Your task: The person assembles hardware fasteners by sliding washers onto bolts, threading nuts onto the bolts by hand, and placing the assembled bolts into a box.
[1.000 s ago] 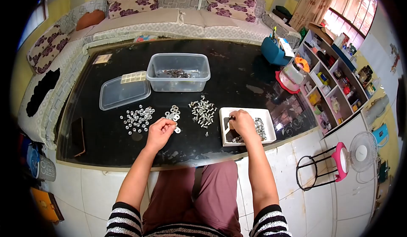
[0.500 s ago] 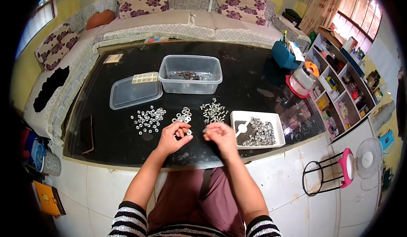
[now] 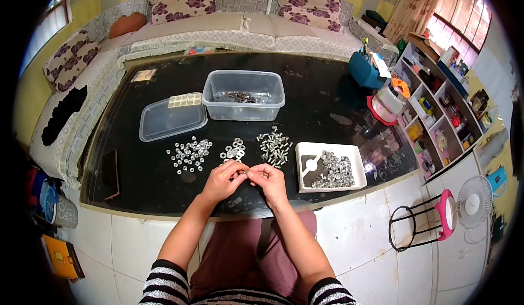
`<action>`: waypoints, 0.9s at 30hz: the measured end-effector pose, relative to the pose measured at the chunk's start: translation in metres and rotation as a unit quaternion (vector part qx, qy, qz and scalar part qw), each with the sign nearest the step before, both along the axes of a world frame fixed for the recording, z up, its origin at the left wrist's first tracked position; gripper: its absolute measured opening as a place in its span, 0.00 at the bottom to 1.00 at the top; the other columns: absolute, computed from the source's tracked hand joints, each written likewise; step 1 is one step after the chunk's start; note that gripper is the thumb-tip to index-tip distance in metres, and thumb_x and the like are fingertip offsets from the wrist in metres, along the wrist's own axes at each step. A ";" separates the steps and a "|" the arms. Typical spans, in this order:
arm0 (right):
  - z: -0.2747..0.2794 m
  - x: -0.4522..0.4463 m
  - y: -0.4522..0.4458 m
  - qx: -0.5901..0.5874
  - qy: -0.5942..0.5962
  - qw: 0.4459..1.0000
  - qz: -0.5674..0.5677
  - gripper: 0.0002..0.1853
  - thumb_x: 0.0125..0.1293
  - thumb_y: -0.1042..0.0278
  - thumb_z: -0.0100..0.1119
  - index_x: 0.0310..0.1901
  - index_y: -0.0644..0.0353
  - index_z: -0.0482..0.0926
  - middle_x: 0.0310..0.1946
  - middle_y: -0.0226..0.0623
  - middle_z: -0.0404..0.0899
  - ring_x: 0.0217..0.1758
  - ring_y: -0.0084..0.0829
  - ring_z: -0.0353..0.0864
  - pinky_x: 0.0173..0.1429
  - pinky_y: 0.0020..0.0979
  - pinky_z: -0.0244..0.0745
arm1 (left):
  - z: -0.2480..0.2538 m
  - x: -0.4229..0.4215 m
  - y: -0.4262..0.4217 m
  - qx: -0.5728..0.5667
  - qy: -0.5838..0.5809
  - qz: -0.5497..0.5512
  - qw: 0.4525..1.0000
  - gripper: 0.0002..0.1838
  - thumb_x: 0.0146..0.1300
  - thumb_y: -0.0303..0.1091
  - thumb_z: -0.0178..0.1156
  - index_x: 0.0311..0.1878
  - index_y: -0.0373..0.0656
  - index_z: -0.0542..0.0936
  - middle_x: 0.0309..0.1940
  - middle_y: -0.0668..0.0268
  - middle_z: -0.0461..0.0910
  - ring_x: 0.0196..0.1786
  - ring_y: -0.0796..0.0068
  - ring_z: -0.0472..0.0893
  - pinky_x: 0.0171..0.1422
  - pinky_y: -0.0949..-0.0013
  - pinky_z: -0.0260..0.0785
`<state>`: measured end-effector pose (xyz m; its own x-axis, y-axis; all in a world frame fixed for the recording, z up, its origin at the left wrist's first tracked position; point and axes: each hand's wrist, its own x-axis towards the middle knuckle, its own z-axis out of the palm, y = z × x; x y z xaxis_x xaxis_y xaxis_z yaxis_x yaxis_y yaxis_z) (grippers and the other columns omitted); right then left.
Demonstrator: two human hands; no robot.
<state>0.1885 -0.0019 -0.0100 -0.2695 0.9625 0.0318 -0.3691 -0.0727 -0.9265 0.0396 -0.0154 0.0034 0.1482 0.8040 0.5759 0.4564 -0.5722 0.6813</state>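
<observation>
My left hand (image 3: 221, 181) is closed in a pinch on a small metal washer, mostly covered by the fingers. My right hand (image 3: 268, 182) meets it fingertip to fingertip, pinched on a small piece hidden between the fingers. Just beyond the hands lies a pile of flat washers (image 3: 233, 151). Left of it are scattered silver nuts (image 3: 189, 155), and to the right a heap of short bolts (image 3: 274, 145). A white tray (image 3: 359, 182) beside my right hand holds many small metal fasteners (image 3: 334, 171).
On the black table (image 3: 322, 95) stands a clear plastic tub (image 3: 244, 112) with small dark parts inside; its lid (image 3: 164, 128) lies to its left. A phone (image 3: 111, 174) rests near the left edge. A blue holder (image 3: 364, 71) and a jar-like container (image 3: 388, 102) stand at right.
My right hand has moved left and met my left hand at the fingertips. The washer, plain to see before in the left fingers, is now mostly covered.
</observation>
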 end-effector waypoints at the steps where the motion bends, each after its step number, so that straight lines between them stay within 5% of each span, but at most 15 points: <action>1: 0.000 0.001 0.000 -0.001 0.001 1.000 0.000 0.05 0.54 0.75 0.59 0.32 0.64 0.76 0.26 0.31 0.77 0.27 0.16 0.73 0.31 0.17 0.68 | 0.001 0.001 0.000 0.006 0.017 0.002 1.000 0.07 0.46 0.25 0.60 0.32 0.40 0.76 0.25 0.65 0.73 0.23 0.75 0.73 0.28 0.74 0.67; 8: -0.002 0.001 0.000 -0.019 0.015 1.000 -0.009 0.05 0.54 0.76 0.58 0.32 0.66 0.75 0.26 0.33 0.76 0.27 0.19 0.74 0.32 0.20 0.72 | 0.003 0.004 0.001 0.069 0.108 0.003 0.992 0.07 0.50 0.27 0.57 0.34 0.41 0.73 0.26 0.62 0.73 0.29 0.61 0.75 0.32 0.66 0.67; 27: 0.005 0.011 0.002 -0.077 0.018 0.995 0.065 0.06 0.56 0.72 0.55 0.32 0.67 0.74 0.26 0.35 0.76 0.25 0.22 0.75 0.31 0.20 0.72 | 0.005 0.009 0.000 0.080 0.168 -0.002 0.983 0.06 0.50 0.26 0.54 0.32 0.39 0.69 0.27 0.60 0.69 0.30 0.59 0.72 0.33 0.63 0.65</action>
